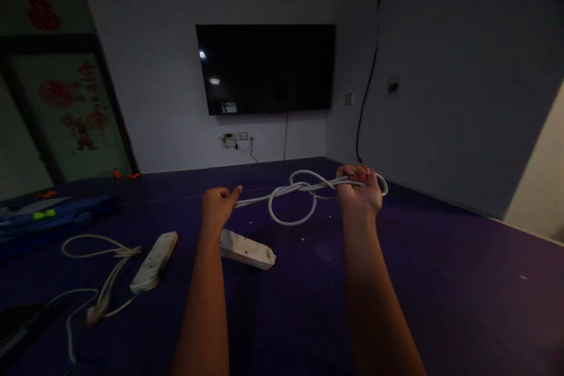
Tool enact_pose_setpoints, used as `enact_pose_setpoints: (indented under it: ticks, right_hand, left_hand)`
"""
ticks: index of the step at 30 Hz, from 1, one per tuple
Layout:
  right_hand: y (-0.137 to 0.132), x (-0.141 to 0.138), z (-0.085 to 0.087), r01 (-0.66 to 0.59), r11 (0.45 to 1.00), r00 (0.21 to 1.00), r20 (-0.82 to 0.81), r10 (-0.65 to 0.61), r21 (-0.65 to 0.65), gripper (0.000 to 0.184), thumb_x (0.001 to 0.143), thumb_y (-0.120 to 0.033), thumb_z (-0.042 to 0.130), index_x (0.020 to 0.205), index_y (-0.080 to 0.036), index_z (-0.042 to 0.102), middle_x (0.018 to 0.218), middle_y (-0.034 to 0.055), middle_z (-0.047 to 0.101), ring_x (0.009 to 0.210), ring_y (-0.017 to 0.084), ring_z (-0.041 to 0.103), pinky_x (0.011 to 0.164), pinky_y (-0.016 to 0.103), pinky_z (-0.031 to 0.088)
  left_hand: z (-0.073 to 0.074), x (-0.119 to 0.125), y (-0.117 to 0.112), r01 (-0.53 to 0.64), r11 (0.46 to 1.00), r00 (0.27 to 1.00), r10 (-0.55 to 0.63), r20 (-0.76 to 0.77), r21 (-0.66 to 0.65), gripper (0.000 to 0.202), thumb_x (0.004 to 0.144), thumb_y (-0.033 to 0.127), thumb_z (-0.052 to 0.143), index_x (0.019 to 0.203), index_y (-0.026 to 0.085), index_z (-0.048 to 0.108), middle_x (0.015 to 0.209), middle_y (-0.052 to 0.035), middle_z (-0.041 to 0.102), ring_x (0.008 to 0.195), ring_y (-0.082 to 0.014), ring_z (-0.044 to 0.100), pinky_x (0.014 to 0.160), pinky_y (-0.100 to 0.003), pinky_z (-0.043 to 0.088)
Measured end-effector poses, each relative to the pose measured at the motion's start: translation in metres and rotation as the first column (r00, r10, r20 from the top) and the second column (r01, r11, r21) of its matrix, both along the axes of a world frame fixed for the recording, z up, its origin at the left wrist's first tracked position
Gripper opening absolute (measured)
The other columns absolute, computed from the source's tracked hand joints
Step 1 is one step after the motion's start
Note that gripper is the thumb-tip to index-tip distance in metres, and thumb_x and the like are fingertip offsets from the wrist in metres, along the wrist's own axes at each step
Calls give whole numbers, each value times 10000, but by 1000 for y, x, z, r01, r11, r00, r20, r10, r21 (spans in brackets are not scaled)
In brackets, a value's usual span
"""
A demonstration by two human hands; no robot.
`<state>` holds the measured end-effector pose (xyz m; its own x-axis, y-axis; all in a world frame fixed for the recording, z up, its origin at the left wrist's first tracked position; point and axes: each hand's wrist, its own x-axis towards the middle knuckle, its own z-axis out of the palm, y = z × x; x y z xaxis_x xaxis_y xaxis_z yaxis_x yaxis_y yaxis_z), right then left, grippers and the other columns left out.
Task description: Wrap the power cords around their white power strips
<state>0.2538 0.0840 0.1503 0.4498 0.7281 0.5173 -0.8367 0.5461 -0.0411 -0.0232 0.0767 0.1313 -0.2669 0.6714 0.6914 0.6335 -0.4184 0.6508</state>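
Note:
A white power cord [292, 222] is stretched between my two hands, with loose loops and a knot-like crossing in the middle. My left hand [218, 205] is closed round its left end, thumb pointing right. The fingers of my right hand [360, 189] wrap round the doubled cord on the right, and a small loop sticks out past them. Below the cord and partly behind my left wrist is a white power strip [249, 249], tilted. How the cord joins this strip is hidden by my left hand.
Left of my arm, another white power strip [154, 261] lies on the purple floor [304, 311] beside its bundled cord [112, 282]. Blue clothing [66, 217] lies farther left. A television [267, 70] hangs on the far wall, and a black cable [368, 91] runs down the right wall.

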Motion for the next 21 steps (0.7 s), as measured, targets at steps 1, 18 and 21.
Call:
enact_pose_setpoints:
  ticks: [1,18,21]
  right_hand:
    - [-1,-1,1,0,1000,1000,7,0,9,436,960,-217,155,560,-188,329,487,-60,232,421,86,303,494,200,376]
    - [9,-15,-4,-169,963,983,41,181,-209,443,957,-267,118,579,-183,334,444,-63,282,384,66,329,471,193,366]
    - [11,-21,-4,-170,946,978,71,196,-275,421,952,-268,177,580,-179,351,440,-65,296,377,62,318,463,192,359]
  left_hand:
    - [0,-1,-1,8,1000,1000,-8,9,-9,509,684,466,597,342,210,319,352,59,256,399,-92,265,456,-252,200]
    - [-29,-19,21,235,883,959,-144,242,-406,461,617,559,605,387,218,395,279,56,347,250,-110,348,354,-236,275]
    - [-40,-22,25,277,835,953,-178,243,-476,481,581,609,611,404,211,409,286,46,370,267,-127,394,364,-244,299]
